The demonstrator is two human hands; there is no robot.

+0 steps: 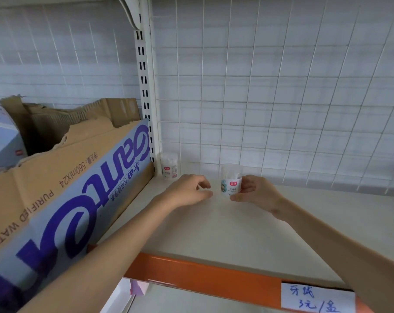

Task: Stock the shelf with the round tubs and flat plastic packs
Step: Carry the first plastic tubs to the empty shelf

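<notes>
Right of the cardboard box, we record our right hand grasping a round tub; nearer the box, our left hand is loosely curled, holding nothing.

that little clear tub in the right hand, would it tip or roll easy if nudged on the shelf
Probably light: the tub is small clear plastic, and the right hand holds it with fingertips. It looks taller than wide, so a high nudge may tip it. Once on its side it would likely roll on the smooth shelf.
</notes>
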